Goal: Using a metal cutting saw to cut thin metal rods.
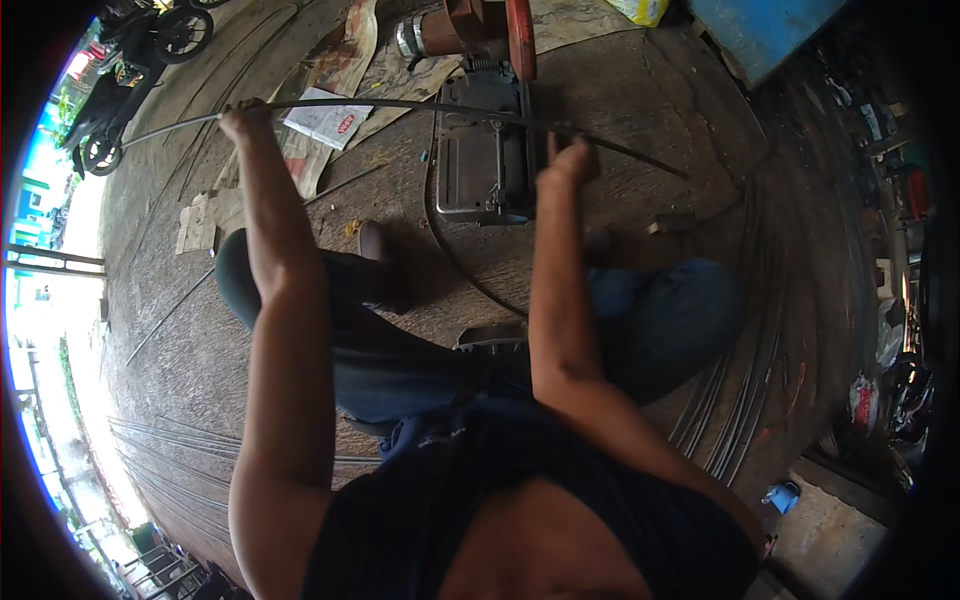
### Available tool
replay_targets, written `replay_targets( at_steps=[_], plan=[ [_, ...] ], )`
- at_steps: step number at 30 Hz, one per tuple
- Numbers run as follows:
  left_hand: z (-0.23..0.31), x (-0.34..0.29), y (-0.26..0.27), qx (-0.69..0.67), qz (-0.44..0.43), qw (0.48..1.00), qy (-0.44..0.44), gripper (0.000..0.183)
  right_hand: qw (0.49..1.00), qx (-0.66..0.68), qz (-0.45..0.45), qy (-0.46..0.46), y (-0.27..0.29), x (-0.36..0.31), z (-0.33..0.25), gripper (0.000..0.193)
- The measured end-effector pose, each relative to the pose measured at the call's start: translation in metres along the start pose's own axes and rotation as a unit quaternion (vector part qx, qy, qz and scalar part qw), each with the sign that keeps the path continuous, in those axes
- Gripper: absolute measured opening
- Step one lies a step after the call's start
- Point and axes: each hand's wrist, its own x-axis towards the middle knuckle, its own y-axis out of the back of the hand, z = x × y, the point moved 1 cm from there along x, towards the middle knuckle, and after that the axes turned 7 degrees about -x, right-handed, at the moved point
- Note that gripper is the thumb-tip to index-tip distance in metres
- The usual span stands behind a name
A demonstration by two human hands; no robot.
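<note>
Dark shirt [390, 510] nearest; beyond, my left hand [245, 120] grips long rod [390, 103]; right hand [570, 160], blurred, seems closed on it; rod crosses far machine [465, 180], contact unclear; I'm probably positioning rod; next calls for steady hold.

Single view recorded, worn at head height, fisheye lens, pointing steeply down and slightly forward. The dark shirt [400, 530] sits closest, occupying the lower edge. The left hand [246, 119] and right hand [570, 160] appear farther from the lens, in the upper half, near the machine [485, 165] at upper centre. Coverage spans the motorbike [130, 85] at upper left to the blue panel [770, 30] at upper right, with the floor [190, 345] beneath.
</note>
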Motion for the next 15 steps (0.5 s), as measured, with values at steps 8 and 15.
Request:
replay_targets(
  at_steps=[8,15],
  plan=[
    [0.285,-0.007,-0.093,0.910,0.098,-0.201,-0.350,0.030,0.957,0.072,-0.121,-0.255,-0.030,-0.105,0.098,0.021],
    [0.358,-0.166,-0.169,0.914,0.211,-0.199,-0.285,0.032,0.885,0.050,-0.224,-0.404,-0.068,-0.161,0.159,0.021]
  ],
)
